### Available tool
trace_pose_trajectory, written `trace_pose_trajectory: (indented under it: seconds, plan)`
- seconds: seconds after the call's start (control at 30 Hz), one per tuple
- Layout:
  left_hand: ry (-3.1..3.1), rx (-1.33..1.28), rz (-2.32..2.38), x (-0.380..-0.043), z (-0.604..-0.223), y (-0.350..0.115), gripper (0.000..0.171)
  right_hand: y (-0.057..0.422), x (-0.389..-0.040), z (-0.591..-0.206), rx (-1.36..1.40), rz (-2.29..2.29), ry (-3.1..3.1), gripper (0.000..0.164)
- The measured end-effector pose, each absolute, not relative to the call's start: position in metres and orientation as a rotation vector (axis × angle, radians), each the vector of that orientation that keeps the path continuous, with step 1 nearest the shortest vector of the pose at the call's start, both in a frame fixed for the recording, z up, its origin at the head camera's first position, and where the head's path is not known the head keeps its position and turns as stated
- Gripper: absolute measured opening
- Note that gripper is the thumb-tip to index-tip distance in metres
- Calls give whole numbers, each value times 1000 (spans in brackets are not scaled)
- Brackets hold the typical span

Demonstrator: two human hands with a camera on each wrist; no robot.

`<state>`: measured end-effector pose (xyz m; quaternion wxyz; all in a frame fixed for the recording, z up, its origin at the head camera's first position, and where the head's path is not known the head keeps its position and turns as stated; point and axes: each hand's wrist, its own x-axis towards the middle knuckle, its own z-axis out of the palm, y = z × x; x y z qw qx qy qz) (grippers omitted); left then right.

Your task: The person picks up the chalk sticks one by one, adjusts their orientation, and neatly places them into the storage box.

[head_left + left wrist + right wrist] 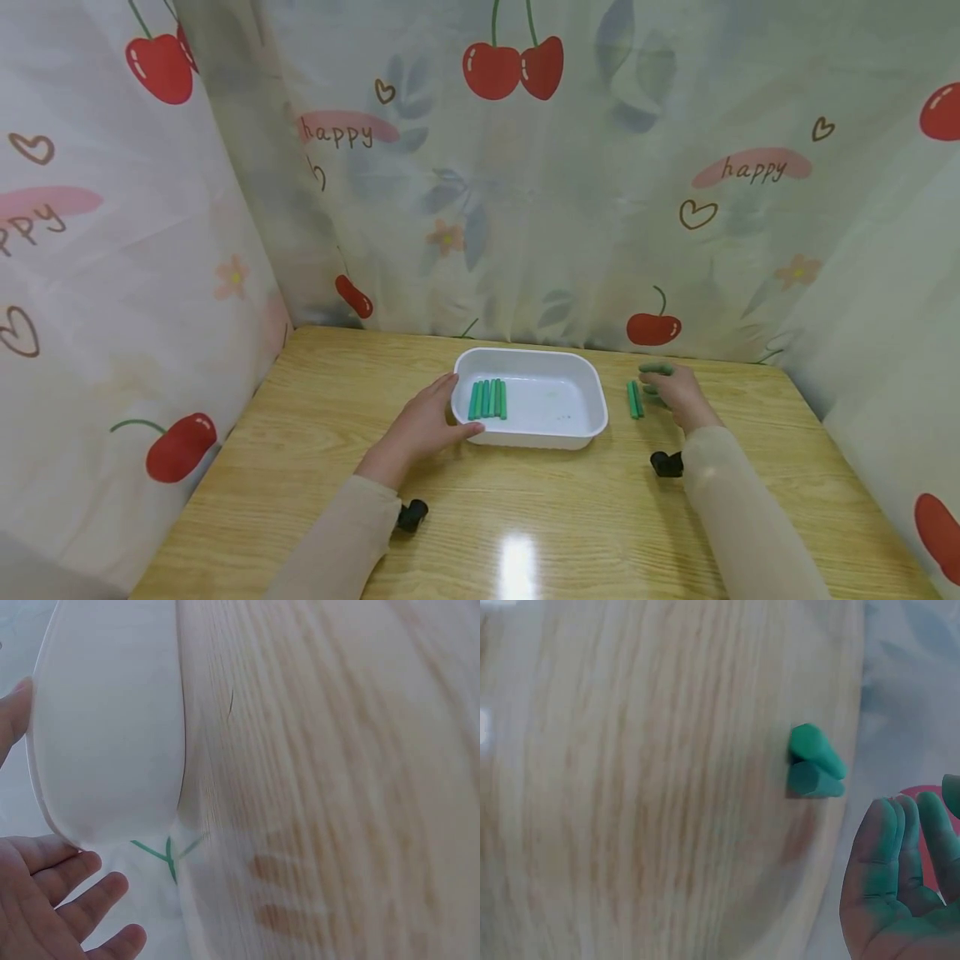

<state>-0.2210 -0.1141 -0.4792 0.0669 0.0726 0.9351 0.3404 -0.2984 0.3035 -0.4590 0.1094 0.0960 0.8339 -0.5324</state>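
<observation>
A white plastic tray stands on the table, with a row of several green chalk sticks lying side by side at its left end. My left hand rests against that end. Its thumb is at the near rim and its fingers reach along the left side; the left wrist view has the fingers loosely spread, with one at the rim. Two more green chalk sticks lie together on the table to the right of the tray. Just beyond them hovers my right hand, holding nothing, its fingers smeared green.
Wood-grain table extends toward me and to both sides. A patterned curtain hangs along the back edge, close behind the tray, and also encloses both sides. Black wrist-camera mounts stick out beside each sleeve.
</observation>
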Motion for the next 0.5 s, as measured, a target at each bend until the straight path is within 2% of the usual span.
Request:
trace_pose_trajectory:
  seconds: [0.5]
  plan:
    - [2826, 226, 1025, -220, -477, -114, 108, 313, -316, -478, 256, -1343, 2528, 48]
